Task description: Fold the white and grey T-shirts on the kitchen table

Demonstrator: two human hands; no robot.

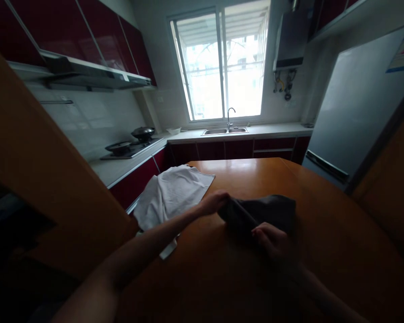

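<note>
A dark grey piece of cloth (272, 208), perhaps a garment, lies partly on the wooden table (256, 175), its near edge lifted between my hands. My left hand (216, 202) is closed on its left corner. Nearer to me, my right hand (271, 235) pinches the same edge, so the stretch between the two is pulled taut. The far right part of the cloth rests flat. Left of my left forearm, a crumpled white garment (175, 188) is spread on the table, with part of it hanging toward the table's left edge.
Beyond the table runs a white counter (272, 130) with a double sink (216, 132) under the window. A stove with two pans (143, 133) stands at the left. The fridge (353, 107) is on the right, and a wooden panel (54, 148) rises close at my left.
</note>
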